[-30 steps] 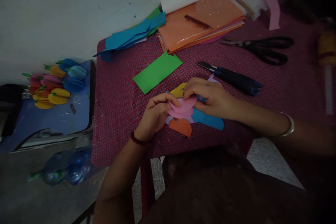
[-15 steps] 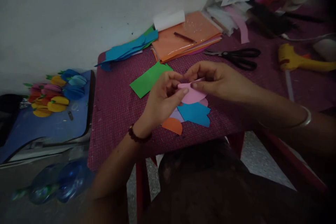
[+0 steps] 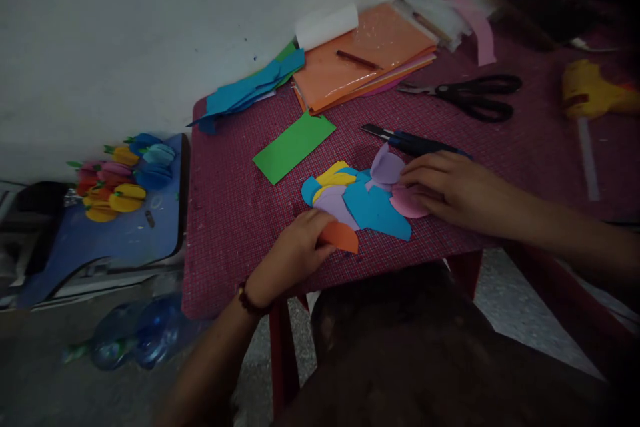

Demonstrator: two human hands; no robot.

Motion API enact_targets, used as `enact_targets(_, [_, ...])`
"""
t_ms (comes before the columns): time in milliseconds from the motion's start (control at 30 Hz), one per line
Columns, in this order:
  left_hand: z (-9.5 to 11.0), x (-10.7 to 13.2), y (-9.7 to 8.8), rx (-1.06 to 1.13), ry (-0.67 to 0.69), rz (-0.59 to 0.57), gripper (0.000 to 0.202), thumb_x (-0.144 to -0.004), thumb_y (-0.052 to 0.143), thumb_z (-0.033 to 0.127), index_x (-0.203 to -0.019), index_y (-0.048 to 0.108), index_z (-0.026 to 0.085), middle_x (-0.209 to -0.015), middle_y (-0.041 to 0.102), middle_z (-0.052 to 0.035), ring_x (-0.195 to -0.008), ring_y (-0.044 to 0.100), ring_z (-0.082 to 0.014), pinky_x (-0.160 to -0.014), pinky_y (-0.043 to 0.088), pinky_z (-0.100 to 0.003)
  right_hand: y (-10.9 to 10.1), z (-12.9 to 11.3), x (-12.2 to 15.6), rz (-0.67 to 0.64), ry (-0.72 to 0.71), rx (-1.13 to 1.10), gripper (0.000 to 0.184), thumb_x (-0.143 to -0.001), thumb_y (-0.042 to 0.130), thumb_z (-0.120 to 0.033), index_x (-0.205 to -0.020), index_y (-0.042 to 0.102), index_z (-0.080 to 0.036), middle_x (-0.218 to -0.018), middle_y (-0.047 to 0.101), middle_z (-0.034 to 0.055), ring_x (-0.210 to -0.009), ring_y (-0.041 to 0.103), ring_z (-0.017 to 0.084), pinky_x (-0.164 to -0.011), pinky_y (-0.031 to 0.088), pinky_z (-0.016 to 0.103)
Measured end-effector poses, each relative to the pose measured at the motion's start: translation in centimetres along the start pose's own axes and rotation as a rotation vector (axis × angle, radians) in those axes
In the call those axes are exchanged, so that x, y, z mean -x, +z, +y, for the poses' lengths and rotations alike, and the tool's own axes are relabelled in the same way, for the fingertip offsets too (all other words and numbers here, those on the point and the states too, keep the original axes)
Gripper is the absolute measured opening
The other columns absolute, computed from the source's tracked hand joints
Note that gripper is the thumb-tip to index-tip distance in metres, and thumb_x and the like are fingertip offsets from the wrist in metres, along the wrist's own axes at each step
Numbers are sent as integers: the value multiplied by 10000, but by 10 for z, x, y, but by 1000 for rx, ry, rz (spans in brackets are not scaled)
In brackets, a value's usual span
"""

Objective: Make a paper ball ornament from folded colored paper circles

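My left hand (image 3: 295, 250) pinches the folded orange paper piece (image 3: 341, 236) at the near edge of a loose pile. My right hand (image 3: 453, 193) rests at the pile's right side, its fingers outstretched over the pink paper piece (image 3: 409, 201), thumb mostly hidden. A curled lilac paper piece (image 3: 387, 167) stands up just left of those fingertips. Between the hands lie blue paper pieces (image 3: 377, 212), a flat lilac piece (image 3: 334, 203) and yellow pieces (image 3: 337, 175). A utility knife (image 3: 415, 143) lies just beyond my right hand.
A green paper strip (image 3: 295, 147) lies left of the pile. Behind are blue sheets (image 3: 250, 90), an orange paper pack (image 3: 360, 67) with a pencil (image 3: 359, 60), and black scissors (image 3: 470, 95). A yellow glue gun (image 3: 585, 90) sits right. Paper ornaments (image 3: 120, 180) lie on a blue surface, left.
My hands have moved apart and down. The pink piece they held together is out of my left hand, which now grips the orange piece. The utility knife and the pile have come into sight.
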State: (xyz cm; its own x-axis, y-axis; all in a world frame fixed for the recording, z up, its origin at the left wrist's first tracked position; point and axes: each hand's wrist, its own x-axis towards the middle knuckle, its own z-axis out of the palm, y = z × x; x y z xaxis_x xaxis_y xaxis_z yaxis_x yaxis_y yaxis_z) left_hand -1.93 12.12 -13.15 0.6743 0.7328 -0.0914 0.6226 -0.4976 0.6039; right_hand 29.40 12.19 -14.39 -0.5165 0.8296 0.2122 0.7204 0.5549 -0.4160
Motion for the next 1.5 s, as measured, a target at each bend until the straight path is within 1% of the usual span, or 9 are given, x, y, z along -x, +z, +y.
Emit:
enact_targets(100, [-4,-5,1,27,-24,-37,140,-791,642,94,-884,576,176,-900,604,-31,-823,549,-176,-742,449,-315,-1,-10,-11,41,-60,-31,249,-913,548,-284,-1124,672,-237,-1165,663,107,-1080,599,290,-948,448,478])
enact_targets(233, [-3,-3,1,67,3,1,182,-794,637,72,-742,498,177,-805,523,3,-750,484,-140,-662,372,-263,5,-28,-27,-8,-147,-149,211,-921,540,-250,-1080,670,-200,-1145,678,100,-1087,609,270,-955,440,450])
enact_targets(533, [5,-4,-24,57,138,351,138,-857,612,76,-879,550,198,-903,594,-26,-882,574,-159,-779,471,-286,5,-59,-72,-170,-101,-581,160,-931,524,-253,-898,667,-190,-791,672,8,-708,600,142,-651,433,267])
enact_targets(733, [-9,-30,-25,156,117,431,217,-825,681,124,-997,581,210,-866,631,-3,-733,576,-124,-660,465,-243,15,-46,-89,-116,-12,-696,180,-926,524,-276,-797,604,-179,-710,592,-15,-655,529,113,-604,393,238])
enact_targets(900, [-15,-41,-9,456,-24,436,282,-820,703,189,-1081,596,210,-948,665,-24,-826,626,-144,-721,493,-262,24,-41,-89,-96,30,-861,210,-967,487,-343,-952,605,-170,-810,612,7,-697,554,117,-623,423,241])
enact_targets(1000, [-10,-40,-7,645,-85,392,268,-783,765,280,-993,618,200,-859,652,-8,-753,593,-130,-665,475,-245,27,-42,-89,-53,82,-786,76,-888,571,-236,-910,612,-176,-814,624,4,-706,554,122,-631,416,247])
enact_targets(1133, [-6,-33,-12,1049,-113,182,291,-824,723,444,-847,614,174,-698,596,11,-586,536,-89,-536,449,-210,27,-41,-91,-125,190,-826,107,-877,542,-245,-806,583,-176,-715,579,-10,-635,523,117,-568,405,242])
enact_targets(1233, [-11,-31,-11,1296,-121,51,279,-870,679,427,-816,604,163,-692,623,-2,-565,581,-90,-510,490,-201,28,-43,-91,-152,200,-889,73,-851,552,-237,-815,578,-180,-735,587,-8,-662,543,120,-583,435,241])
enact_targets(1500, [-20,-35,3,1440,-185,-71,412,-715,829,453,-837,563,163,-660,668,13,-524,639,-100,-472,542,-187,37,-51,-86,-234,320,-1086,101,-820,592,-249,-810,505,-199,-643,546,-51,-523,543,81,-475,452,203])
